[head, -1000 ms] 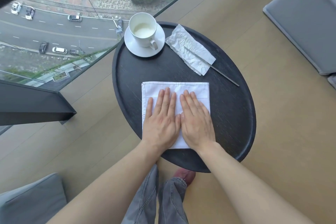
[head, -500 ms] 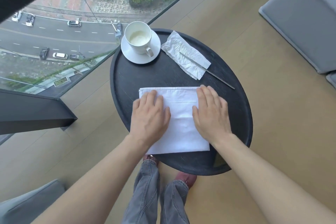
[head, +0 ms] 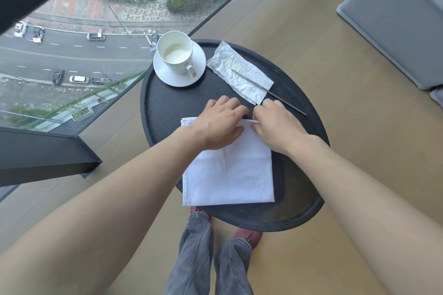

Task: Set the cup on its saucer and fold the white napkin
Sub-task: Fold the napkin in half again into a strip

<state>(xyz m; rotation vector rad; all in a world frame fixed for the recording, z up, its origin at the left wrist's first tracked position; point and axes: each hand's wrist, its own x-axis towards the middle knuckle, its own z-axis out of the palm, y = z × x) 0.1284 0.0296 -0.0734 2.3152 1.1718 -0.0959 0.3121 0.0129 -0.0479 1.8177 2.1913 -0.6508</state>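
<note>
The white cup stands upright on its saucer at the upper centre of the frame, on the far part of the round black tabletop. To its right lies a crumpled wrapper with a thin metal stick across it. The white napkin lies flat at the centre of the tabletop. Both hands sit at its far edge: the left hand rests on the cloth with fingers curled, and the right hand pinches the napkin's far right corner between thumb and fingers.
</note>
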